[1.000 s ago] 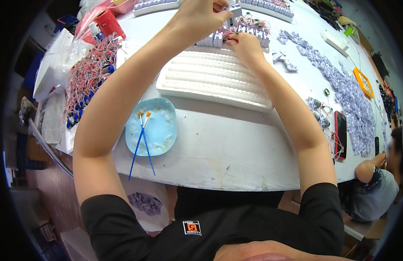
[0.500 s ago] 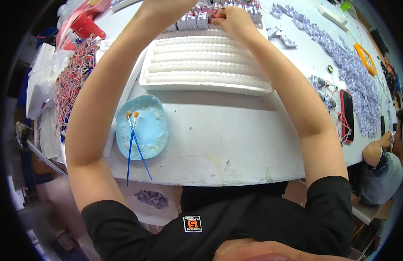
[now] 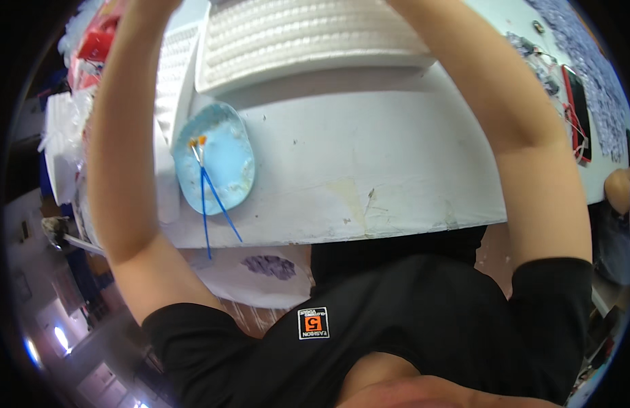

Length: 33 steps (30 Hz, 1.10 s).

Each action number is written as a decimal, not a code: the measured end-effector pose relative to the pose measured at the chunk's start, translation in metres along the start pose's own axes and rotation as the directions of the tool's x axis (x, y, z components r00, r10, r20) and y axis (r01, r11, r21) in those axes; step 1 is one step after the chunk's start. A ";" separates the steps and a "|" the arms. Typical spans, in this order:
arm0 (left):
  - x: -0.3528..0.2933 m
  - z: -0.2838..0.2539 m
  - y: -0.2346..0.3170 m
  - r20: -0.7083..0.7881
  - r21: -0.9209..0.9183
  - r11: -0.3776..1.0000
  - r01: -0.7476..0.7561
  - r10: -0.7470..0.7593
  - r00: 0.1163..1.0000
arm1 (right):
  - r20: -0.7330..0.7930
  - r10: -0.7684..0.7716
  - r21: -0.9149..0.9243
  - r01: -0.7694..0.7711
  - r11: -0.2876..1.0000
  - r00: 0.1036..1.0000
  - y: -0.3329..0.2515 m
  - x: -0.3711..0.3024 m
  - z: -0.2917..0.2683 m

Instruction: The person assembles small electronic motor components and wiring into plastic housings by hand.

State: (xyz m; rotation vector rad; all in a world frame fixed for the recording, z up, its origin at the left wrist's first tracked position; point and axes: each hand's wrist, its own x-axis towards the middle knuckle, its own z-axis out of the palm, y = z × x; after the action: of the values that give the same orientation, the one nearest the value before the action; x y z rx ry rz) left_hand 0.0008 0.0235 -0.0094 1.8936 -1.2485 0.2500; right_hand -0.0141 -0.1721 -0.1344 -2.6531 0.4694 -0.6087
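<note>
The tray (image 3: 308, 61), white and ridged in bumpy rows running side to side, lies on the table (image 3: 369, 149) at the top of the view between the left arm (image 3: 128, 122) and the right arm (image 3: 526, 115), its far part cut off and its upper right partly behind the right arm. Left hand and right hand both lie beyond the upper edge, so whether they are open, closed or gripping anything cannot be told. The left arm partly hides a second white tray (image 3: 176, 75), and the red items (image 3: 97, 44) beyond it are blurred.

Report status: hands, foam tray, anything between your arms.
Both hands out of view past upper edge. White foam tray between forearms. Blue dish, two crossed brushes also between.
</note>
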 end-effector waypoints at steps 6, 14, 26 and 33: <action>-0.011 0.017 -0.028 0.085 0.051 0.995 0.083 -0.087 0.993 | 0.004 -0.101 0.082 0.100 0.992 0.995 0.030 -0.020 0.022; -0.019 0.046 -0.028 -0.048 -0.039 0.997 0.064 -0.066 0.997 | -0.132 0.012 0.476 0.053 0.878 0.991 0.016 -0.059 -0.011; -0.016 0.074 -0.037 -0.111 0.183 0.981 -0.072 0.093 0.989 | -0.423 -0.210 0.222 0.326 0.919 0.881 0.023 -0.050 0.013; 0.020 0.057 -0.007 -0.211 0.163 0.957 -0.240 0.272 0.939 | -0.067 -0.044 0.620 0.076 0.781 0.997 0.004 -0.069 -0.036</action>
State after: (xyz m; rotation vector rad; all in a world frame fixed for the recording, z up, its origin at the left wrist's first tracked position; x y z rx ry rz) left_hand 0.0011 -0.0303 -0.0376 1.7500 -1.3428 0.6906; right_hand -0.0906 -0.1590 -0.1297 -2.0209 0.1485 -0.7038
